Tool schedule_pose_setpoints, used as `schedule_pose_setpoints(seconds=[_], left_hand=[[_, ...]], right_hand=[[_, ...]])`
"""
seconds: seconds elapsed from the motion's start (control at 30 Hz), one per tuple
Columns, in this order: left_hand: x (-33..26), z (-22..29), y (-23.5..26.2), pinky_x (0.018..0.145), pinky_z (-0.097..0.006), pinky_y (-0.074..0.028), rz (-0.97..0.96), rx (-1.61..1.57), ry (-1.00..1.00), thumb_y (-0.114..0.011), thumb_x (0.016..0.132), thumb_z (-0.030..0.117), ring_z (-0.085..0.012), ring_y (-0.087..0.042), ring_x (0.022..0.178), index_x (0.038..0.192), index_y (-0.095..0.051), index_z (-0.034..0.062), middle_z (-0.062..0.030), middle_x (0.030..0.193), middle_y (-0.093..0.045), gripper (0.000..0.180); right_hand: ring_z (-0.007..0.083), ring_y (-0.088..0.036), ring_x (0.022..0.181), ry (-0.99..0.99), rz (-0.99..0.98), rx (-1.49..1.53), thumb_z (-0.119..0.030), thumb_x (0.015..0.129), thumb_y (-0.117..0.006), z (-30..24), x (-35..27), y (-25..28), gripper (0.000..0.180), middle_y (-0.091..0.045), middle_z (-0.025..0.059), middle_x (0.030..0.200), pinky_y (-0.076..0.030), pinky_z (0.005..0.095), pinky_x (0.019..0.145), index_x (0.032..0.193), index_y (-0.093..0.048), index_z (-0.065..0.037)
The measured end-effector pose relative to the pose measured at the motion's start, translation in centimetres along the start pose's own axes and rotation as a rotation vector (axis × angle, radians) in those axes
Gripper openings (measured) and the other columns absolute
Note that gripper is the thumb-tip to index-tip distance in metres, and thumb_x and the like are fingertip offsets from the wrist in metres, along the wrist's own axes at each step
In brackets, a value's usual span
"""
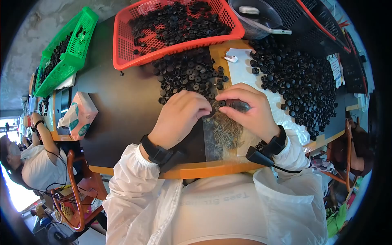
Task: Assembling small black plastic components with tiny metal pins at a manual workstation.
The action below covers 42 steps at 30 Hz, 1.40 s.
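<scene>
My left hand (178, 117) is closed in a pinch over the table; whatever lies between its fingertips is too small to make out. Facing it, my right hand (254, 109) grips a small black round part (222, 103) between thumb and forefinger. A dark glossy piece (241, 106) shows in the curl of that palm, its kind unclear. Just below the hands lies a heap of thin brass-coloured screws (227, 132). Beyond them spreads a pile of black round parts with centre holes (190, 71). Black domed caps (300, 83) are heaped to the right on white sheeting.
A red plastic basket (118, 49) of black parts stands at the back. Further left are a green basket (79, 53) and a tissue pack (83, 114). A clear tub (237, 18) with a phone (275, 30) and black crates (314, 30) stand back right. Another person (41, 163) sits left.
</scene>
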<state>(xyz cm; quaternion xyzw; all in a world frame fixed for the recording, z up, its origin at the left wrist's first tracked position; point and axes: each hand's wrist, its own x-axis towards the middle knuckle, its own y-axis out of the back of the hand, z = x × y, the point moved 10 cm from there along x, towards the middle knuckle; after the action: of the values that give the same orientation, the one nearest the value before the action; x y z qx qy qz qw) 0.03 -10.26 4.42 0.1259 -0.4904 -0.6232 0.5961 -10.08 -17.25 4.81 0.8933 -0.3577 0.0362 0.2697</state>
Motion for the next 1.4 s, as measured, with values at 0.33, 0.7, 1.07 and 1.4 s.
schedule_pose_setpoints(seconds=[0.33, 0.7, 1.07, 1.4], left_hand=[[-1.3, -2.8, 1.7, 0.071, -0.03, -0.051, 0.277, -0.639, 0.281, -0.073, 0.077, -0.002, -0.0198, -0.063, 0.08, 0.094, -0.07, 0.0016, -0.0092, 0.092, -0.067, 0.018], [-1.2, -2.0, 1.9, 0.065, -0.024, -0.046, 0.262, -0.5, 0.303, -0.078, 0.071, 0.0, -0.0117, -0.055, 0.074, 0.089, -0.076, 0.0083, -0.0014, 0.089, -0.054, 0.019], [-1.6, -2.5, 1.4, 0.067, -0.025, -0.045, 0.26, -0.518, 0.342, -0.079, 0.072, 0.004, -0.013, -0.054, 0.076, 0.089, -0.077, 0.0109, -0.0008, 0.086, -0.054, 0.019], [-0.7, -0.7, 5.4, 0.071, -0.033, -0.046, 0.357, -0.134, 0.127, -0.083, 0.063, 0.016, -0.0215, -0.056, 0.08, 0.1, -0.074, 0.0143, -0.0023, 0.088, -0.06, 0.038]], right_hand=[[0.0103, -0.063, 0.084, -0.22, -0.023, 0.411, -0.003, 0.079, -0.076, 2.3, -1.0, -1.5, 0.022, -0.064, 0.0034, 0.093, -0.053, 0.025, 0.079, 0.097, -0.063, -0.001], [0.0089, -0.063, 0.084, -0.249, -0.094, 0.518, -0.001, 0.079, -0.075, 1.8, -1.4, -2.9, 0.022, -0.065, 0.0033, 0.092, -0.054, 0.0247, 0.078, 0.098, -0.064, 0.0], [0.0095, -0.063, 0.085, -0.246, -0.044, 0.538, -0.001, 0.08, -0.074, 2.1, -1.5, -2.7, 0.022, -0.066, 0.0045, 0.094, -0.054, 0.0245, 0.078, 0.1, -0.066, 0.001], [0.0136, -0.063, 0.089, -0.425, 0.001, 0.841, 0.001, 0.084, -0.066, 4.0, -2.2, -3.1, 0.021, -0.065, 0.0085, 0.101, -0.051, 0.0276, 0.085, 0.105, -0.064, 0.002]])
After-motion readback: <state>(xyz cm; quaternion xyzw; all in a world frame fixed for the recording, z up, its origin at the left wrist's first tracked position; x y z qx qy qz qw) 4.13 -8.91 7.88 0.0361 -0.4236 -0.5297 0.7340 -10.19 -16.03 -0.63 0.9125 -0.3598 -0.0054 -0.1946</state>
